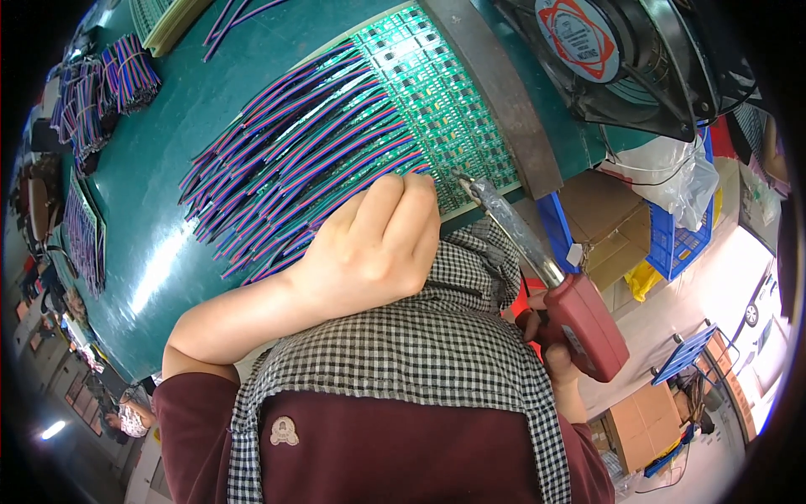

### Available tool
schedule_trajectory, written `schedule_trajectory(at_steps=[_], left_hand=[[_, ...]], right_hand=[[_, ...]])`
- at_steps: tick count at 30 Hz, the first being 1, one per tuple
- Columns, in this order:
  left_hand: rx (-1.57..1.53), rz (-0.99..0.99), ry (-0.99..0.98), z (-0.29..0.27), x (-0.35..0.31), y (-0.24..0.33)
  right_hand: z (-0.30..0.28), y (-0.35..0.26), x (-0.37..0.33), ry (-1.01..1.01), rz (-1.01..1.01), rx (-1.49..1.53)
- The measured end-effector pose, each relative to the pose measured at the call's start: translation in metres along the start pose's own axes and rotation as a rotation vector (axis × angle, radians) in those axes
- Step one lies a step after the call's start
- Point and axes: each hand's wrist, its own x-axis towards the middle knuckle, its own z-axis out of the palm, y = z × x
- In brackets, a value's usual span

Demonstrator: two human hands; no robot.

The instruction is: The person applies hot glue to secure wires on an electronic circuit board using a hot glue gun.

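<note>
A green circuit board panel lies on the bench, with rows of small components. Rows of multicoloured ribbon wires run from its left side. My left hand is closed at the panel's near edge, its fingers pinched on a ribbon wire; the fingertips are largely hidden by the hand itself. Low at the right, my right hand grips a dark red soldering gun, partly hidden behind its body. The gun's metal tip points up and left, over the panel's near end close to my left fingertips.
A flat dark metal bar borders the panel's right side. Behind it stands a black fan. Wire bundles and another wired panel lie at the left. A cardboard box and blue crate sit right of the bench.
</note>
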Motion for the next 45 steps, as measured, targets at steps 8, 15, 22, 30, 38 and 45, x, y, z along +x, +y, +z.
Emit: schedule_trajectory(at_steps=[8, 15, 22, 30, 38, 45], left_hand=[[-0.04, -0.103, -0.149, -0.021, 0.005, -0.003], [0.028, -0.434, 0.004, -0.007, 0.015, -0.108], [0.09, -0.358, -0.212, 0.02, 0.021, -0.173], [-0.843, -0.904, 0.128, -0.011, 0.027, -0.161], [-0.546, -0.241, -0.198, -0.038, 0.008, -0.017], [-0.318, -0.177, -0.041, -0.011, -0.004, 0.006]], right_hand=[[0.002, -0.018, 0.009, 0.007, 0.236, 0.469], [0.01, -0.024, 0.009, 0.029, 0.361, 0.597], [0.004, -0.009, 0.006, -0.048, 0.303, 0.584], [0.009, -0.018, 0.008, 0.042, 0.303, 0.655], [0.007, -0.027, 0.012, 0.075, 0.334, 0.674], [-0.001, -0.019, 0.009, -0.051, 0.235, 0.385]])
